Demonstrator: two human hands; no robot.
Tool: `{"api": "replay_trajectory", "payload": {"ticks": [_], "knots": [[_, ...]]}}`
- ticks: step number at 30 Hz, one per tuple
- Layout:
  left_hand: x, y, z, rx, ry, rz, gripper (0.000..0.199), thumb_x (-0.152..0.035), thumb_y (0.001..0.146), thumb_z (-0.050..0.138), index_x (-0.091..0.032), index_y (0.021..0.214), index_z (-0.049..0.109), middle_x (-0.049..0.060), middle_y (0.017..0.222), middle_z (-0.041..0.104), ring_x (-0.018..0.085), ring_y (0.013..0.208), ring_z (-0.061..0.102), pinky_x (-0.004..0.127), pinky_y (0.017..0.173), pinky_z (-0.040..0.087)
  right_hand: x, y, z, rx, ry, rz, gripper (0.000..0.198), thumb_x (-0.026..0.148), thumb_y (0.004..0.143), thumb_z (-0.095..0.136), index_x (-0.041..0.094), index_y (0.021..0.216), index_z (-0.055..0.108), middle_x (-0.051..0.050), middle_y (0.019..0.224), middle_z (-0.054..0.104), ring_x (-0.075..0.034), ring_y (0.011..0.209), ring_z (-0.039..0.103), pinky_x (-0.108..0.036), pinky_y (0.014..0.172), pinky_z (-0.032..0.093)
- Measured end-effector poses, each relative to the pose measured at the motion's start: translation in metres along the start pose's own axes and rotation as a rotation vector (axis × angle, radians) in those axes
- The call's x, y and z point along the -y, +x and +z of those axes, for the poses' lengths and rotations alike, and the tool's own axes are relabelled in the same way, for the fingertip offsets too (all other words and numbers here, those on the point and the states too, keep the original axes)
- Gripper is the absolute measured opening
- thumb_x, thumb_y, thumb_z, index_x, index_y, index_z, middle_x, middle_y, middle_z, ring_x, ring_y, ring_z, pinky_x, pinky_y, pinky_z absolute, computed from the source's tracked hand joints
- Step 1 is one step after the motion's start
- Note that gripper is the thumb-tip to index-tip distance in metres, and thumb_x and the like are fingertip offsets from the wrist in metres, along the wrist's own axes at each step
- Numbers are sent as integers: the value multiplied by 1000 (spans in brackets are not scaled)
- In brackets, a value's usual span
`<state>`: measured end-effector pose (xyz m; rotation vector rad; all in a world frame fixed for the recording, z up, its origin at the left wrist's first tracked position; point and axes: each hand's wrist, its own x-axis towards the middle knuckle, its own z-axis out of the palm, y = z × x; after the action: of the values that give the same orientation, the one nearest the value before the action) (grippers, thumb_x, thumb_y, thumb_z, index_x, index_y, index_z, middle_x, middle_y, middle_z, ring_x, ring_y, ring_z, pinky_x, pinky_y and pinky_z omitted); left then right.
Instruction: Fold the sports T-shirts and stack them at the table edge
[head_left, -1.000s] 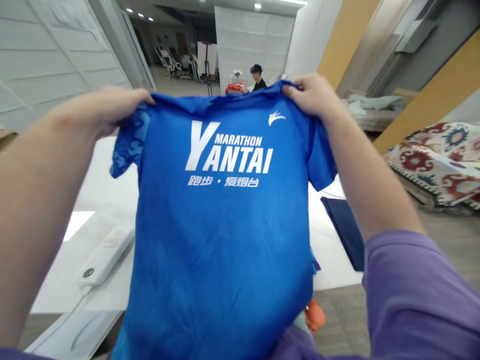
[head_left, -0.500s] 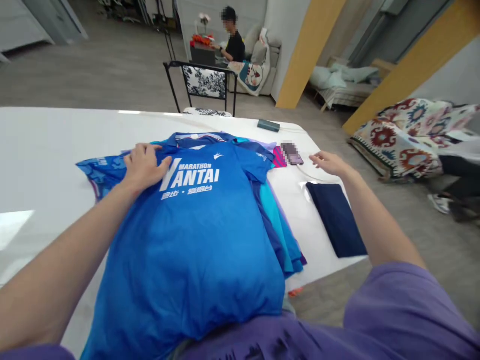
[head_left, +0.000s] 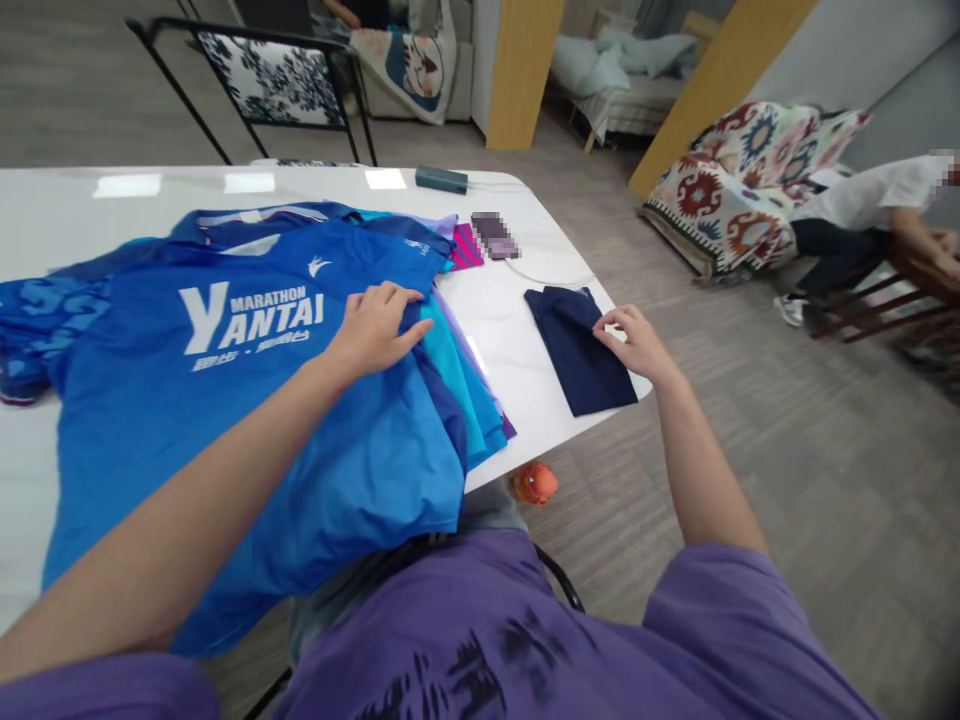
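Note:
A blue T-shirt (head_left: 247,400) with "MARATHON YANTAI" in white lies spread over a pile of other shirts, its hem hanging past the near table edge. My left hand (head_left: 379,328) is over its right side near the sleeve, fingers stretched out and thumb apart; whether it presses on the fabric I cannot tell. To the right, my right hand (head_left: 634,343) pinches the edge of a folded navy cloth garment (head_left: 581,365), whose upper layer is slightly raised at the fingers. Turquoise fabric (head_left: 469,400) and a pink striped piece (head_left: 468,247) stick out from under the blue shirt.
On the white table (head_left: 517,350) are a phone (head_left: 495,236) and a dark box-like device (head_left: 441,180), each with a cable. A black-framed chair (head_left: 270,85) stands beyond. An orange-topped object (head_left: 535,482) is below the near edge. A seated person (head_left: 870,215) is at the right.
My view has swung right and down. My right hand has come down onto the navy garment and pinched its edge. My left hand has shifted across the shirt to its right side.

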<state>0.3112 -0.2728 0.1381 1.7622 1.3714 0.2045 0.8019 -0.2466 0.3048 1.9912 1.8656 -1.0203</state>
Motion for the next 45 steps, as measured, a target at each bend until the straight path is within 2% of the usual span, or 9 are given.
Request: {"api": "replay_trajectory", "payload": {"ticks": [4, 9, 13, 18, 23, 30, 34, 40, 45], "knots": [[-42, 28, 24, 60, -152, 42, 53, -59, 111, 55, -25, 149, 67, 14, 148, 73, 37, 141, 67, 56, 125, 46, 21, -29, -27, 391, 333, -13, 52, 74, 98, 79, 27, 119, 82, -9, 120, 82, -26, 108, 77, -43, 106, 64], [-92, 81, 65, 246, -588, -222, 43, -55, 106, 70, -25, 137, 71, 11, 132, 81, 29, 117, 80, 43, 112, 58, -10, 30, -2, -20, 62, 342, 57, 71, 106, 69, 19, 128, 76, -15, 120, 82, -25, 92, 78, -40, 89, 64], [-129, 129, 98, 339, -760, -370, 52, -65, 105, 73, -20, 131, 69, 13, 119, 84, 24, 87, 84, 38, 87, 66, -29, 92, 29, 37, -292, 471, 55, 63, 103, 77, 15, 128, 76, -22, 130, 80, -36, 122, 76, -47, 107, 59], [-167, 170, 118, 427, -1004, -549, 68, -81, 96, 77, -19, 119, 67, 15, 109, 81, 25, 81, 81, 39, 74, 68, -9, 87, 27, 0, -201, 158, 33, 45, 107, 68, 21, 128, 77, -14, 125, 80, -30, 109, 76, -44, 105, 60], [-182, 164, 100, 437, -1223, -574, 73, -92, 88, 77, -22, 109, 69, 14, 111, 80, 25, 87, 78, 38, 76, 66, 32, 28, -16, 90, 244, -123, 39, 60, 111, 64, 29, 131, 76, -8, 126, 76, -19, 83, 72, -32, 64, 61], [-193, 153, -15, 218, -1351, -321, 27, -47, 100, 76, -24, 108, 63, 6, 115, 75, 20, 101, 77, 33, 85, 66, 86, -7, -67, -227, 617, -100, 46, 74, 102, 71, 30, 115, 66, -4, 106, 69, -24, 93, 71, -32, 60, 65], [-219, 135, -114, 24, -1347, 6, 32, -42, 98, 84, -22, 113, 64, 6, 113, 75, 25, 112, 78, 42, 98, 70, 137, -15, -98, -479, 426, -261, 60, 66, 85, 95, 29, 121, 67, -4, 108, 70, -27, 104, 72, -40, 85, 70], [-228, 55, -277, -137, -708, 276, 42, -22, 97, 86, -22, 137, 71, 0, 132, 77, 28, 136, 77, 48, 113, 64, 211, -27, -183, -704, 238, -501, 25, 42, 107, 80, 21, 119, 80, -6, 112, 80, -20, 106, 75, -39, 103, 61], [-196, -17, -383, -48, -383, 204, 39, -20, 112, 68, -11, 150, 67, 4, 133, 79, 31, 134, 77, 58, 110, 60, 283, -43, -261, -793, 111, -650, 49, 52, 93, 92, 15, 125, 83, -5, 113, 86, -18, 102, 79, -37, 87, 55]]}}
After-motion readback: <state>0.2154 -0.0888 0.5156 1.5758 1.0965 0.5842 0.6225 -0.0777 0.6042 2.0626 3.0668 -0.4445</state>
